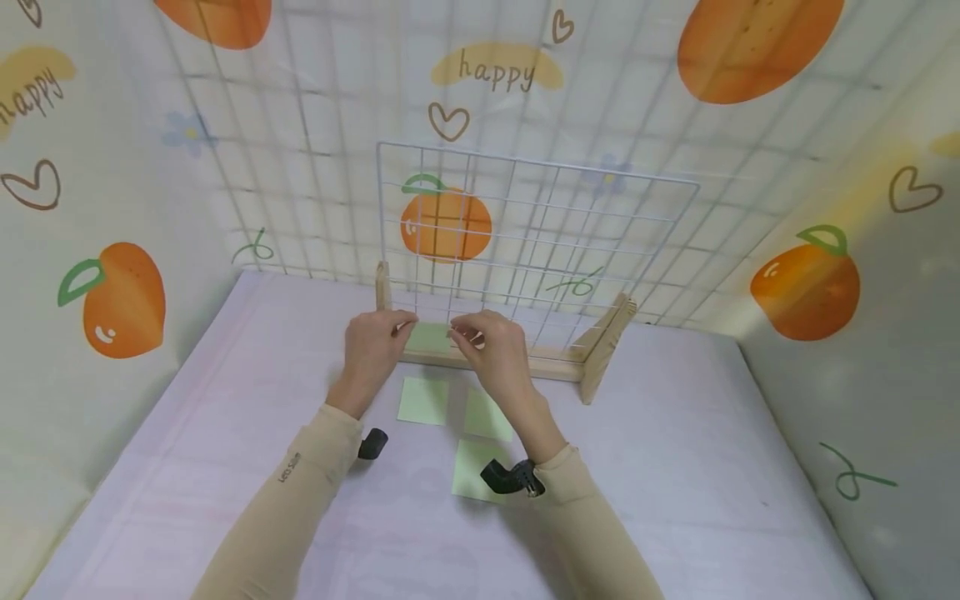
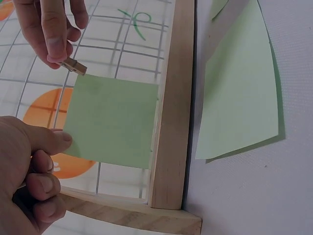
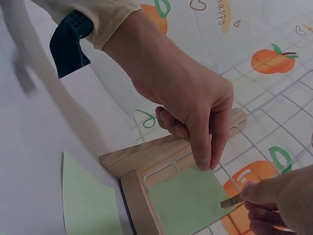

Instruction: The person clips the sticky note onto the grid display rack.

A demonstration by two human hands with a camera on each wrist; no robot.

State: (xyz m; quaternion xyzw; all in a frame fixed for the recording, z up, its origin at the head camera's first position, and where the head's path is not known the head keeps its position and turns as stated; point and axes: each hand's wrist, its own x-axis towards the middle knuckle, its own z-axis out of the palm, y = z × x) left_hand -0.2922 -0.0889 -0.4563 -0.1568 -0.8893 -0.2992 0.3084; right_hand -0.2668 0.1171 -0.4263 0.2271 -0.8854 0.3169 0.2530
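Observation:
A square green paper note (image 1: 429,337) stands against the lower part of a white wire grid (image 1: 540,163), just above its wooden base (image 1: 558,368). My left hand (image 1: 372,350) pinches the note's upper left corner between thumb and finger, as the left wrist view shows. My right hand (image 1: 497,350) holds a small wooden clothespin (image 3: 231,201) between thumb and fingers. The clothespin's tip meets the note's other upper corner (image 2: 84,81). Whether it grips a grid wire too, I cannot tell.
Three more green notes lie on the table before the base: one at left (image 1: 423,400), one at right (image 1: 487,414), partly behind my right arm, and one nearer (image 1: 472,471). Wooden feet (image 1: 606,350) hold the grid up at both ends. A patterned cloth wall (image 1: 495,71) rises behind.

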